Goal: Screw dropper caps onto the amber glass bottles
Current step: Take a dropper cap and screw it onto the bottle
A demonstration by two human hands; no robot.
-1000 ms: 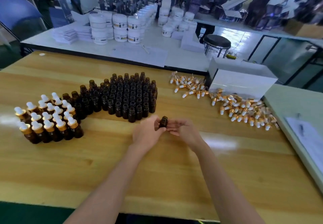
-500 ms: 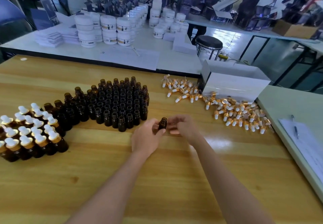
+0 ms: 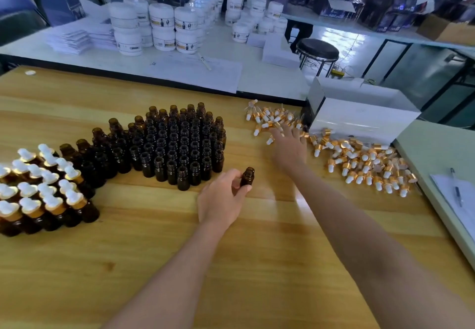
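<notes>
1. Head view, at the grip: the left hand [image 3: 221, 200] has its grip closed on one amber bottle [image 3: 247, 176]. Thumb and fingers curl round its lower body, and the open mouth points up, tilted slightly. Whether its base touches the table [image 3: 231, 264] I cannot tell.
2. The right hand [image 3: 288, 146] is beyond that bottle and to its right, well apart. Its grip is spread, with fingers stretched over the near end of the dropper caps [image 3: 359, 161]. It is blurred, and nothing shows in it.
3. The coming move turns on this: the caps lie far-right of the held bottle, scattered at all angles, so the right hand is the nearer one. By my reading, a picked cap must be turned stem-down, in line with the bottle's upright axis, before threading.
4. Just left of the held bottle stands the block of open bottles [image 3: 180, 143]. Farther left stand the capped bottles [image 3: 43, 184].
5. Bare wood shows between the held bottle and the caps, and on its near side. A white box [image 3: 359, 120] closes off the far right behind the caps.
</notes>
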